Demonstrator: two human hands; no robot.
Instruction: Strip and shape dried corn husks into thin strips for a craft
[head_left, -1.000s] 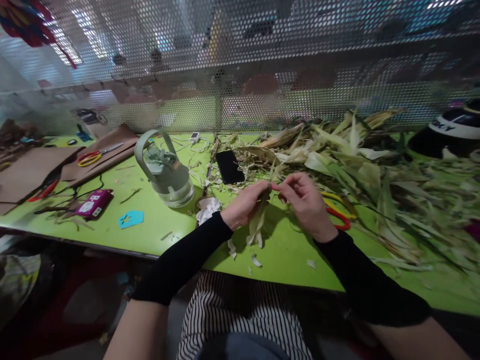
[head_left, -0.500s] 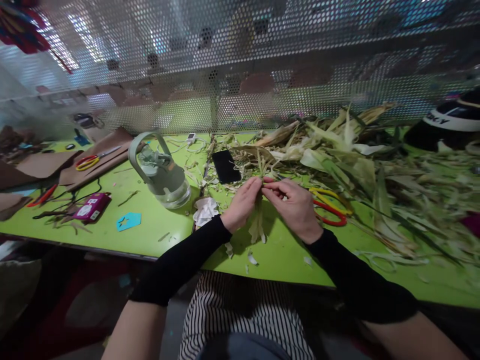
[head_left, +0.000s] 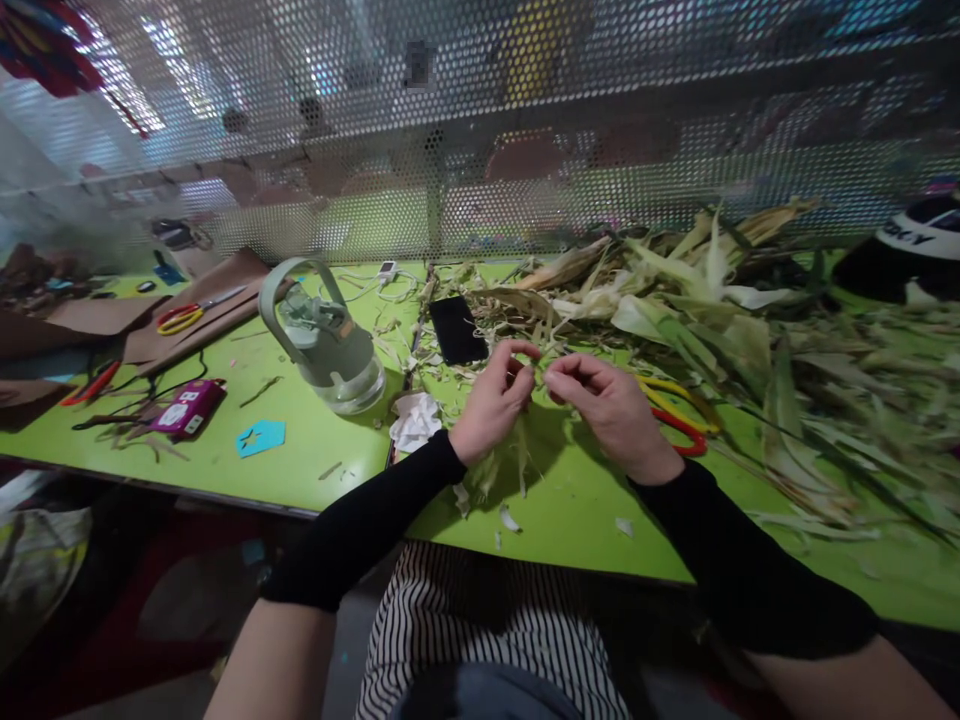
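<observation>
My left hand and my right hand meet above the green table, both in black sleeves. Each pinches a strip of pale corn husk whose ends hang down below my left hand toward the table. The fingertips of the two hands are a short way apart. Yellow and red scissors lie just right of my right hand. A black phone lies beyond my left hand.
A big heap of corn husks covers the table's right half. A pale green water jug, a crumpled tissue, a pink box, a blue tag, more scissors and cardboard sit left. A perforated metal screen closes the back.
My hands have drawn slightly apart, the fingers of the left curling up. The husk hanging under them has split into thinner strips.
</observation>
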